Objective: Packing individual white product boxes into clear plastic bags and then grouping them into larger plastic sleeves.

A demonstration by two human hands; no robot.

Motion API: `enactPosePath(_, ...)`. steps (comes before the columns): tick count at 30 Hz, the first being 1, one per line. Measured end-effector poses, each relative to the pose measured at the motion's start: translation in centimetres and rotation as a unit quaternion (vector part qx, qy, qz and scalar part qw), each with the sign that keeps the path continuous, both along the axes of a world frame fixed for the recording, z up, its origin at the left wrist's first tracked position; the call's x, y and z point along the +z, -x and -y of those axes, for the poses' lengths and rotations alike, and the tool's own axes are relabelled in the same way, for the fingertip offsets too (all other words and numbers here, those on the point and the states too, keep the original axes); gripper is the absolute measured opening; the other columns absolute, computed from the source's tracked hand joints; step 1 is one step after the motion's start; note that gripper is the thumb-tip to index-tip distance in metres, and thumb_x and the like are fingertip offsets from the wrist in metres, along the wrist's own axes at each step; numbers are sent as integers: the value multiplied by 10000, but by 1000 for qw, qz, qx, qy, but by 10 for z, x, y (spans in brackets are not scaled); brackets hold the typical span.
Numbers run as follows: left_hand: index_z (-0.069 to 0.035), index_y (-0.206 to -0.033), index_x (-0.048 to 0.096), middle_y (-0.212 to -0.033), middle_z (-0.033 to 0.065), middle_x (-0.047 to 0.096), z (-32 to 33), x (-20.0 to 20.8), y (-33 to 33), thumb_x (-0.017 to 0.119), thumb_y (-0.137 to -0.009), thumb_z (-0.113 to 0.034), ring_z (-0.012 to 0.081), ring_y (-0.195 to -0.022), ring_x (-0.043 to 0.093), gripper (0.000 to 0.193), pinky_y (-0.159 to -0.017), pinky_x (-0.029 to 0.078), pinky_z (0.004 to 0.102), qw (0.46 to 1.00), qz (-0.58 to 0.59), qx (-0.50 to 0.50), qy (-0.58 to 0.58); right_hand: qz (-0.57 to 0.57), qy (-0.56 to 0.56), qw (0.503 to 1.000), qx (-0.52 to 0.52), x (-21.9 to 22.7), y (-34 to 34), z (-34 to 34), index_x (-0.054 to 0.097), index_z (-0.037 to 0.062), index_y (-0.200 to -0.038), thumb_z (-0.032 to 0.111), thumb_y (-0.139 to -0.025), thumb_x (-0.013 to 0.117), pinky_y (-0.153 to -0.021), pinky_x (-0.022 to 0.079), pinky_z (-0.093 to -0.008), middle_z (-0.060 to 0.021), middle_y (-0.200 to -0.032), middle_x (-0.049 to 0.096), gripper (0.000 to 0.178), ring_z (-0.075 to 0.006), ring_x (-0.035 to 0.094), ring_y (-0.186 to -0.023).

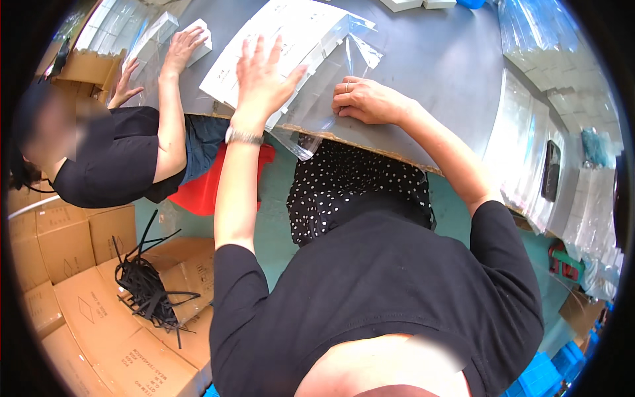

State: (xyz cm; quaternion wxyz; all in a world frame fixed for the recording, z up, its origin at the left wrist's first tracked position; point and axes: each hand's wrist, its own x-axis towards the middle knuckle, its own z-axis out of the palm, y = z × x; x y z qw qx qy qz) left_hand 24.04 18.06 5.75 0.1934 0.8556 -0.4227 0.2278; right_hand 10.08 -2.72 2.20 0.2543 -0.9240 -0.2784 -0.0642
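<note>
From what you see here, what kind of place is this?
Probably a packing workshop: clear plastic bags stacked along a grey table, cardboard cartons on the floor, and a co-worker alongside.

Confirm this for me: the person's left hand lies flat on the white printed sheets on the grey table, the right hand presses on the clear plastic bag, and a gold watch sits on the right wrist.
Not quite. The head view shows the metal watch on the left wrist, not the right. The rest holds: left hand flat on the white printed sheets on the grey table, right hand on the clear plastic bag.
</note>
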Motion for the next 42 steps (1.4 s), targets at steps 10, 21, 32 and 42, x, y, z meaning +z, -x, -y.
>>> enactPosePath(10, -168, -1537, 328, -1564, 218, 316, 21, -16, -15, 545, -932, -575, 421, -1459, 250, 761, -1182, 214, 517, 983, -17, 0, -185, -30, 112, 993, 25, 2, -6, 7, 610, 33, -854, 138, -810, 664, -865, 494, -394, -116, -928, 609, 126, -306, 583, -963)
enactPosePath(21, -197, -1455, 482, -1525, 93, 428, -37, 11, -30, 821, -661, -335, 314, -1430, 358, 874, -1167, 334, 439, 971, -57, -175, -150, -609, 254, 739, -137, 25, 314, 8, 625, 52, -783, 135, -813, 628, -751, 522, -479, -136, -772, 636, 88, -323, 652, -819)
enactPosePath(32, -194, -1302, 563, -1344, 53, 531, -77, 13, 26, 828, -644, -479, 252, -1269, 482, 765, -1090, 323, 441, 957, 26, -247, -149, 179, 296, 932, -103, 23, 37, 55, 662, 188, -1131, 84, -882, 573, -1135, 256, -470, 36, -1416, 491, 284, -203, 345, -1386)
enactPosePath(42, -128, -830, 612, -888, 13, 620, -151, 17, 6, 678, -824, -152, 193, -1021, 588, 71, -954, 386, 406, 975, 82, -120, -168, 179, 182, 965, -59, 50, 34, 83, 685, 128, -888, 135, -806, 731, -1036, 407, -409, 26, -1085, 683, 95, -214, 552, -1185)
